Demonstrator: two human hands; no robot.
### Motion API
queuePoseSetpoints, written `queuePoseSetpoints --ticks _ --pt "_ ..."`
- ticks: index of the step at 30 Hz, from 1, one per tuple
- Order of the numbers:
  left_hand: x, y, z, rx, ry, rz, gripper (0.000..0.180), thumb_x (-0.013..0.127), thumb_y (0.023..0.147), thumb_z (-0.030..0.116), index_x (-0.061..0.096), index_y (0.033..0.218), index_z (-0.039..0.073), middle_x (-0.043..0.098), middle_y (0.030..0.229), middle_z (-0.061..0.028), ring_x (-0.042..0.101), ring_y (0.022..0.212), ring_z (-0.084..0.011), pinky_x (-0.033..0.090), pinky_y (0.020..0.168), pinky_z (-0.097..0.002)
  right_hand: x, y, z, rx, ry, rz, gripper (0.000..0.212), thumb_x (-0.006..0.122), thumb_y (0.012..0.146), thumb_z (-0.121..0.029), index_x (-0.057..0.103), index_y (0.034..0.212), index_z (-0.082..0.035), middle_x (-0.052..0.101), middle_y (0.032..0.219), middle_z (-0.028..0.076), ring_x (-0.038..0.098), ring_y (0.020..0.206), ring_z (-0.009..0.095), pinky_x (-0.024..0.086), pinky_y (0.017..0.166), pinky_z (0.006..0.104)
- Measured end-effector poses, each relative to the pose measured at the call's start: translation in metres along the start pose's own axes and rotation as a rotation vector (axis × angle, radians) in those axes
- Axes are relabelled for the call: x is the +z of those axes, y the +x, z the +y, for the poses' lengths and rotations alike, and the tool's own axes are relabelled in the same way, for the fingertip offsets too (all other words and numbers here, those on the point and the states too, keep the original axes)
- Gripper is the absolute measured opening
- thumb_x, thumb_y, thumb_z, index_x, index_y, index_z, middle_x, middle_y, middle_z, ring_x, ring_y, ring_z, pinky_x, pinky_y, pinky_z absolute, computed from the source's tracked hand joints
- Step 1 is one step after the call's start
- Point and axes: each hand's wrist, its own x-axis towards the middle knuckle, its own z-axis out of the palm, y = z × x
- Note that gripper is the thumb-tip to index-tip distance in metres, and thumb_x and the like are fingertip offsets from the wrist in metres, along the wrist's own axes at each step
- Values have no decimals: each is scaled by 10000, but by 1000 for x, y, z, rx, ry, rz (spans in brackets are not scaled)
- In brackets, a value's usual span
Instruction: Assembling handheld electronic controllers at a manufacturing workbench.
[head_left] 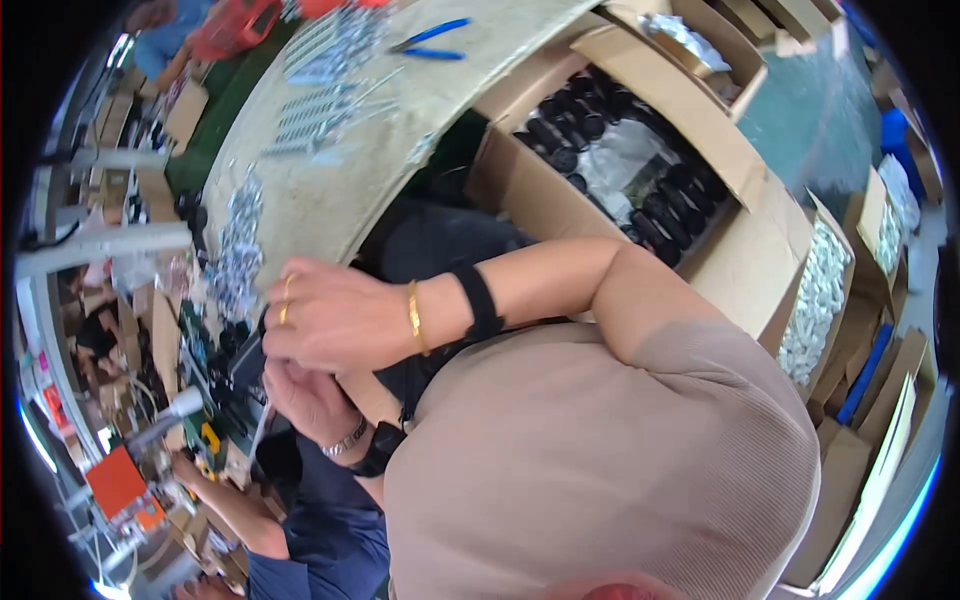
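My right hand (330,312), with gold rings and a gold bracelet, is curled just past the curved table edge. Close against it, on the lower side, is my left hand (305,402), wearing a metal watch, its fingers bent too. Both hands are closed together, and whatever lies between the fingertips is hidden. A dark object (246,364) shows beside the fingertips, too blurred to name. Nearest to my right hand on the table (310,215) lies a heap of small shiny metal parts (238,240). Beyond it are rows of slim metal rods (305,125) and blue-handled pliers (436,42).
An open cardboard box (550,190) of black round parts stands beside the table. Further boxes at the right hold pale wrapped pieces (815,310). A co-worker in a navy shirt (320,545) is at the lower left, another in blue at the upper left. An orange panel (117,482) stands nearby.
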Motion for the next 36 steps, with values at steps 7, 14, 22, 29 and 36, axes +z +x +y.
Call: queuePoseSetpoints --ticks 7,14,22,29,36 --pt "-13 -13 0 180 154 -24 223 577 1114 192 685 1063 3 695 1076 -65 672 994 -133 573 837 -314 -12 -11 -21 -52 36 22 101 687 814 -211 637 827 -124 638 806 20 635 916 235 450 912 378" --pt "3 -16 -8 193 142 -64 221 567 1112 179 682 1099 -9 702 1104 -79 690 1006 -150 580 832 -313 -23 -18 -16 -66 43 72 105 683 828 -215 648 840 -116 644 810 23 634 927 241 445 935 378" --pt "6 -21 -18 171 157 -99 237 583 1103 212 680 1098 -4 701 1113 -84 701 1007 -160 588 829 -304 -38 -28 -20 -29 -2 32 98 678 837 -211 669 869 -119 651 821 20 635 945 237 440 951 367" --pt "-33 -46 8 1057 1399 -311 409 589 1035 271 649 1326 -11 703 1280 -226 658 1226 -390 518 1017 -486 -38 -11 -39 -93 110 -3 150 686 747 -229 667 682 -95 697 755 138 700 776 348 514 770 477" --pt "33 -55 -10 253 -39 59 251 769 912 11 637 1126 20 682 1112 -102 696 966 -182 581 777 -306 -66 -15 -42 -64 163 -25 196 813 839 -59 717 1006 -93 712 915 77 687 869 317 518 882 432"
